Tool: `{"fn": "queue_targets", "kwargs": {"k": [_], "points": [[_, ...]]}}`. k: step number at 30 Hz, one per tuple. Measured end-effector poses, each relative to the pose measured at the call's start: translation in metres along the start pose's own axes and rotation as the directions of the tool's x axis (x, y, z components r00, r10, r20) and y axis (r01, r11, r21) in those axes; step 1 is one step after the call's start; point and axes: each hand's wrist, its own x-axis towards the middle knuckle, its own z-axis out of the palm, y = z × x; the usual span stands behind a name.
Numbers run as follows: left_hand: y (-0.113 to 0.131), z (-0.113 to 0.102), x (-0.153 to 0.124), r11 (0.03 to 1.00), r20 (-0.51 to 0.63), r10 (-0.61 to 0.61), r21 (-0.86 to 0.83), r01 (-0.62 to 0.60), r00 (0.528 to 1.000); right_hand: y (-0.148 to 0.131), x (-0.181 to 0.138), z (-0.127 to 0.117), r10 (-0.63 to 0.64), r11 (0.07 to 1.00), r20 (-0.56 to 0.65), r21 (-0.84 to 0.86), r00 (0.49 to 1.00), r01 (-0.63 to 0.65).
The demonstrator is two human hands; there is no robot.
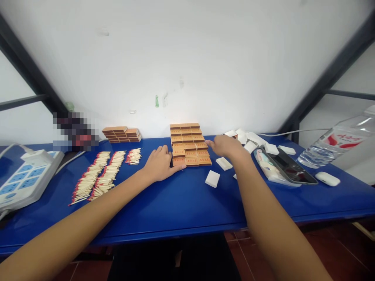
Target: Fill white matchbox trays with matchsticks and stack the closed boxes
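A stepped stack of orange-brown matchboxes [187,146] stands on the blue table against the wall. At its left side my left hand [159,164] rests palm down, fingers toward the wall and thumb reaching along the lower front box. My right hand [227,146] is at the stack's right side, thumb stretched out to the upper boxes' edge. Its other fingers are bent and partly hidden; I see nothing held in it. White matchbox trays [224,164] lie in front of and below my right hand, one of them a loose tray [212,178] nearer me.
Left of my left hand lie rows of red-tipped matches [107,173]. A smaller matchbox pile [121,134] stands behind them. A power strip [26,179] sits far left. More white trays [256,141], a phone [288,166], an earphone case [327,178] and a water bottle [336,136] are right.
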Motion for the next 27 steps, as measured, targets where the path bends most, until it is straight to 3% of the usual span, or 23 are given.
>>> {"fn": "queue_targets", "kwargs": {"k": [11, 27], "points": [[0.003, 0.009, 0.011, 1.0, -0.049, -0.026, -0.001, 0.026, 0.998, -0.02, 0.003, 0.015, -0.03, 1.0, 0.06, -0.003, 0.998, 0.03], [0.0, 0.009, 0.015, 0.998, -0.044, -0.05, -0.047, 0.048, 0.998, -0.022, 0.003, 0.013, -0.043, 0.999, 0.085, 0.003, 0.995, 0.043]]}}
